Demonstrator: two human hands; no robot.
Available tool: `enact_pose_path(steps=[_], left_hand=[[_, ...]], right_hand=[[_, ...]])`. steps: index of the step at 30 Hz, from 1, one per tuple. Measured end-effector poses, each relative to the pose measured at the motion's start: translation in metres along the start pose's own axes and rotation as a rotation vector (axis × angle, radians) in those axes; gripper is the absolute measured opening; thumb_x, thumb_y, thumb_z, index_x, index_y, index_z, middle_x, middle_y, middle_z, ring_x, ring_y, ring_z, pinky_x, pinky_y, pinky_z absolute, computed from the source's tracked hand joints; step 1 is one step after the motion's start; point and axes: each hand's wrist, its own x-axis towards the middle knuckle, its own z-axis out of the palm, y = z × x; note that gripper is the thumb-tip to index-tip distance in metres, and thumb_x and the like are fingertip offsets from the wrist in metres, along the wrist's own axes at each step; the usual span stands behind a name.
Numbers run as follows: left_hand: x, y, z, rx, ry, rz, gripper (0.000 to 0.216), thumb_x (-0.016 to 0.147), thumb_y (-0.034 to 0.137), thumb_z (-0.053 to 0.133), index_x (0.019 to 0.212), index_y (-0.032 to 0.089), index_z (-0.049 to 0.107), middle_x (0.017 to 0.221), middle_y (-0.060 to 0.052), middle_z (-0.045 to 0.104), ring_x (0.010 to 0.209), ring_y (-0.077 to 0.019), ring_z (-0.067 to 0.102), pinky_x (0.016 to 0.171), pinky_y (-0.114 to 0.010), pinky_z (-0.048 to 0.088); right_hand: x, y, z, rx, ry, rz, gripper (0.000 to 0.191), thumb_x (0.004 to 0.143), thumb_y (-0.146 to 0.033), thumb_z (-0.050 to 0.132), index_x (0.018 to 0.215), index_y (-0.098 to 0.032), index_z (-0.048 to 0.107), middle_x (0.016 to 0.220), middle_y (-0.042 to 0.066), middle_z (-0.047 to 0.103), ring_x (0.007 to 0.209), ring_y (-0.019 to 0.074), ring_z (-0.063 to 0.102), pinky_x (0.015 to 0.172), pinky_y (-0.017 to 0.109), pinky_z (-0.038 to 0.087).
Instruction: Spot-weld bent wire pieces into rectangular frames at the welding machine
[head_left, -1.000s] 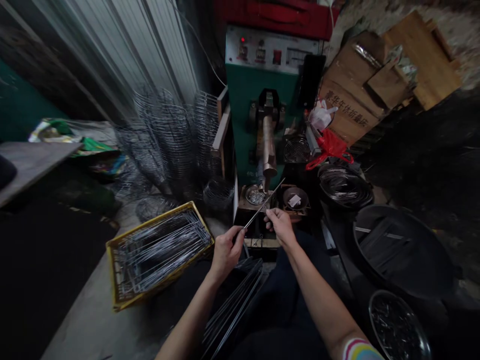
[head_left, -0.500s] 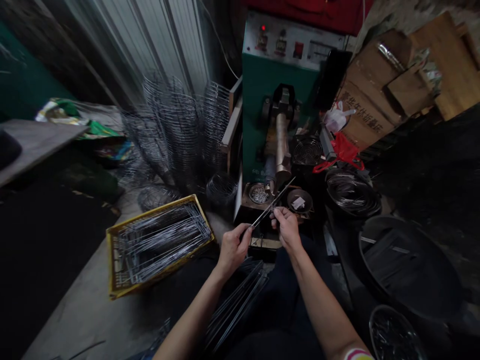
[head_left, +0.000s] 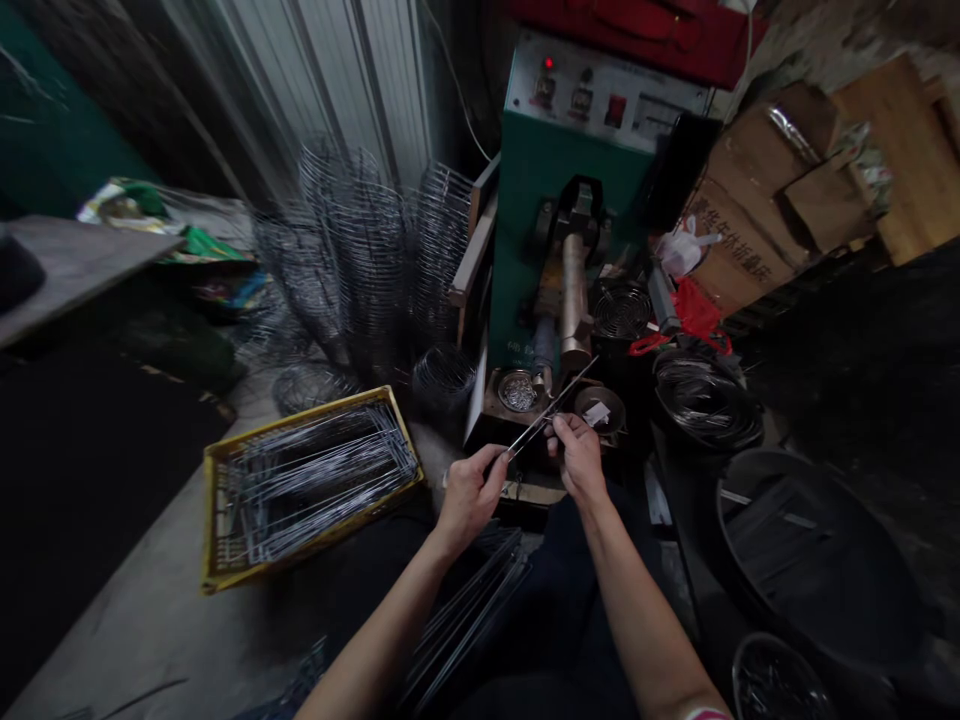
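Observation:
My left hand [head_left: 471, 496] is closed, thumb against fingers, on the near end of a thin metal wire rod [head_left: 559, 401]. The rod slants up and to the right, its far tip just in front of the machine's welding heads [head_left: 552, 378]. A second thin wire seems to run close alongside it. My right hand [head_left: 580, 458] pinches beside the rod's middle; what lies between its fingertips is too small to make out. Just beyond the hands are a dish of small metal pieces [head_left: 517, 391] and a round dark pan [head_left: 602, 408] with pale scraps in it.
A green machine [head_left: 577, 150] stands ahead. A yellow crate [head_left: 300, 430] of bent wire frames sits left, with stacked wire coils [head_left: 371, 260] behind. More wire pieces [head_left: 469, 625] lie by my lap. Right are a wide black tub [head_left: 817, 540], a wire bundle [head_left: 705, 400] and cardboard [head_left: 750, 220].
The camera view has shifted slightly, so the machine appears a little lower and further right. Both hands keep nearly the same hold, with the rod still before the welding heads.

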Motion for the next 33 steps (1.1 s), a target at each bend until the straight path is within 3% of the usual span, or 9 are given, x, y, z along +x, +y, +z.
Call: enact_pose_path(steps=[17,27,33], left_hand=[[0.011,0.005,0.000,-0.032,0.030,0.027,0.026,0.093,0.030,0.049,0.090,0.015,0.070,0.068,-0.001,0.065,0.060,-0.0135,0.055,0.057,-0.022,0.038],[0.012,0.002,-0.001,0.012,0.023,0.032,0.025,0.093,0.032,0.050,0.090,0.017,0.069,0.062,0.001,0.061,0.053,-0.0120,0.049,0.052,-0.023,0.034],[0.024,0.001,0.001,0.015,-0.003,0.105,0.027,0.093,0.032,0.050,0.083,0.015,0.069,0.060,0.001,0.057,0.055,-0.0116,0.047,0.055,-0.023,0.034]], right_hand=[[0.015,0.001,0.003,0.010,-0.016,-0.013,0.030,0.071,-0.040,0.076,0.067,-0.016,0.059,0.061,-0.002,0.060,0.042,0.0038,0.045,0.040,0.017,0.031],[0.013,-0.005,0.006,0.013,-0.009,0.078,0.029,0.069,-0.042,0.075,0.073,-0.017,0.061,0.060,-0.003,0.059,0.042,0.0048,0.041,0.038,0.018,0.030],[0.015,-0.012,-0.002,-0.118,0.021,-0.004,0.034,0.070,-0.046,0.073,0.065,-0.017,0.056,0.055,-0.005,0.054,0.040,0.0046,0.043,0.037,0.017,0.030]])
